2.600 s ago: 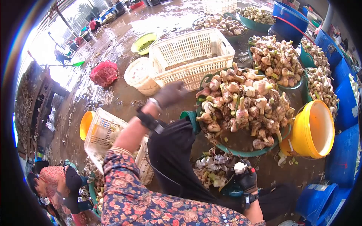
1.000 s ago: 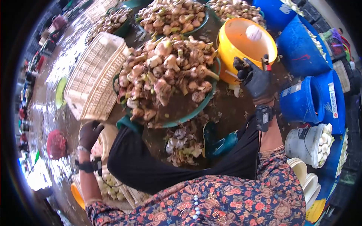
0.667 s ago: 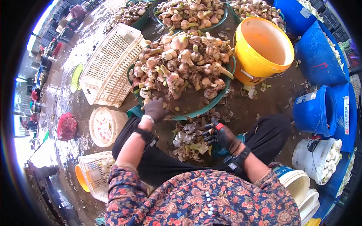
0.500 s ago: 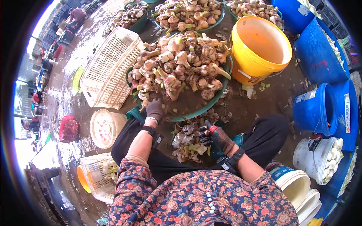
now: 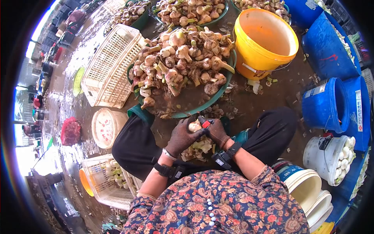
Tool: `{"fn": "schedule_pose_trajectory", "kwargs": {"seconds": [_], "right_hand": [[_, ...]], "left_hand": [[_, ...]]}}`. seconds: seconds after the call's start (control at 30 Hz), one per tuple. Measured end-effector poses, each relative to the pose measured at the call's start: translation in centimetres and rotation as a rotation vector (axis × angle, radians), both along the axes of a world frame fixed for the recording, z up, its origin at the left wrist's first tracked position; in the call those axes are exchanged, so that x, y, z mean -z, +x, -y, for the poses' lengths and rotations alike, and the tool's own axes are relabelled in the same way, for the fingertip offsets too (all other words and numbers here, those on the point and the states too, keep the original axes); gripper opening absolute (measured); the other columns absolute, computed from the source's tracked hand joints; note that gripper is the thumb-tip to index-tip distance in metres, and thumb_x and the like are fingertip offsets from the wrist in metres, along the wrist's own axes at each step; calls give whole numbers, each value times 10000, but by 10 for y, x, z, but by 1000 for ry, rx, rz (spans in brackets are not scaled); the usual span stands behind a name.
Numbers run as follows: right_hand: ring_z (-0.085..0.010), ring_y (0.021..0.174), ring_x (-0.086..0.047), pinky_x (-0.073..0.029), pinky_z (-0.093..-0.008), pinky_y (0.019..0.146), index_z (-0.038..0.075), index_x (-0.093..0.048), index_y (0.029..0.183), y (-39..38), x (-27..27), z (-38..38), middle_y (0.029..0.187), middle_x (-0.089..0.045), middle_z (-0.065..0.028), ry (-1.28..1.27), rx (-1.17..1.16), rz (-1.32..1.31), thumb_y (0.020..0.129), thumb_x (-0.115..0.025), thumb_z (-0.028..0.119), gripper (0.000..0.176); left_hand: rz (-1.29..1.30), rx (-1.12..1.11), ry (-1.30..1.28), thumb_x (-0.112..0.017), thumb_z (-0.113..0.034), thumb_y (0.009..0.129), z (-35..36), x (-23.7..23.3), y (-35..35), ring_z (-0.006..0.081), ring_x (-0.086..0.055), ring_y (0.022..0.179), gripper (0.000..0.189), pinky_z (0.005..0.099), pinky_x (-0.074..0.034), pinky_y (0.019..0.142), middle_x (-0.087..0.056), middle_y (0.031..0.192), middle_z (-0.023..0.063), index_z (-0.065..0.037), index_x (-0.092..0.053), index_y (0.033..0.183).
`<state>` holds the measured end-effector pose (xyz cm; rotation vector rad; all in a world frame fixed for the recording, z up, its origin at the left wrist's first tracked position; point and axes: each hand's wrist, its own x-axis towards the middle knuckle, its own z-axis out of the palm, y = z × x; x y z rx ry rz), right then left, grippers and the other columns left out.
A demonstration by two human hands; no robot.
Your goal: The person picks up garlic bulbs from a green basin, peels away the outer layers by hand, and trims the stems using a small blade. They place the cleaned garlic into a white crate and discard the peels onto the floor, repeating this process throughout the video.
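Observation:
My left hand (image 5: pixel 184 136), in a dark glove, is closed around a garlic bulb (image 5: pixel 194 126) above my lap. My right hand (image 5: pixel 216 132), gloved too, meets it at the bulb's right side. Something red (image 5: pixel 206 124) shows at the right hand's fingers; whether it is a tool or a finger wrap I cannot make out. Below the hands lies a heap of garlic peelings (image 5: pixel 199 149). A large green-rimmed tub (image 5: pixel 210 104) piled with unpeeled garlic (image 5: pixel 183 52) stands in front of my legs.
A yellow bucket (image 5: pixel 249 62) stands right of the tub, white crates (image 5: pixel 111 66) left. Blue buckets (image 5: pixel 321 107) and a white bucket of peeled garlic (image 5: pixel 319 158) are at the right. A white pail (image 5: pixel 104 128) and a red bag (image 5: pixel 71 131) sit left.
My left hand has come back from the tub's near edge to above my lap, now with a bulb. My right hand has moved slightly up and left to meet it.

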<state>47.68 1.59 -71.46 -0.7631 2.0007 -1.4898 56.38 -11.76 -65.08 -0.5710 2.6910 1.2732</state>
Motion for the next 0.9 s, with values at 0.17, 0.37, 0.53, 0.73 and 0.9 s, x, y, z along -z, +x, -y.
{"fn": "schedule_pose_trajectory", "kwargs": {"seconds": [0.17,0.37,0.53,0.73,0.9], "right_hand": [[-81,642,-509,-424,-287,570,-36,-640,944,5,-13,-7,707,-622,-43,82,5,493,915,-524,295,351],[-69,776,-550,-482,-225,674,39,-578,1062,0,-37,-7,920,-602,-4,-295,100,1002,941,-435,421,425],[-133,833,-566,-480,-288,759,80,-540,1098,7,10,-17,966,-595,-23,-456,-62,770,943,-389,459,437],[-206,1053,-545,-436,-320,906,27,-415,1296,-8,-30,-23,1201,-525,-98,-59,-393,702,926,-407,400,526],[-132,727,-568,-455,-300,655,58,-599,955,-38,78,-46,846,-617,-29,105,-789,531,904,-469,321,298]], "left_hand": [[-18,164,-56,-725,-333,743,16,-3,5,268,-588,934,534,332,-473,801,-609,1024,149,16,-563,1115],[-191,-311,964,-730,-172,761,10,3,7,146,-564,961,510,299,-486,825,-588,1089,81,20,-516,1183],[-280,-131,596,-758,-159,729,-17,16,5,153,-537,1021,531,300,-455,880,-564,1105,80,-1,-505,1168],[-349,221,199,-741,-192,679,12,1,8,304,-480,1136,699,381,-400,939,-484,1246,190,-48,-422,1283],[-51,187,230,-717,-209,650,2,5,21,310,-614,731,283,396,-459,659,-645,783,162,-40,-652,868]]}}
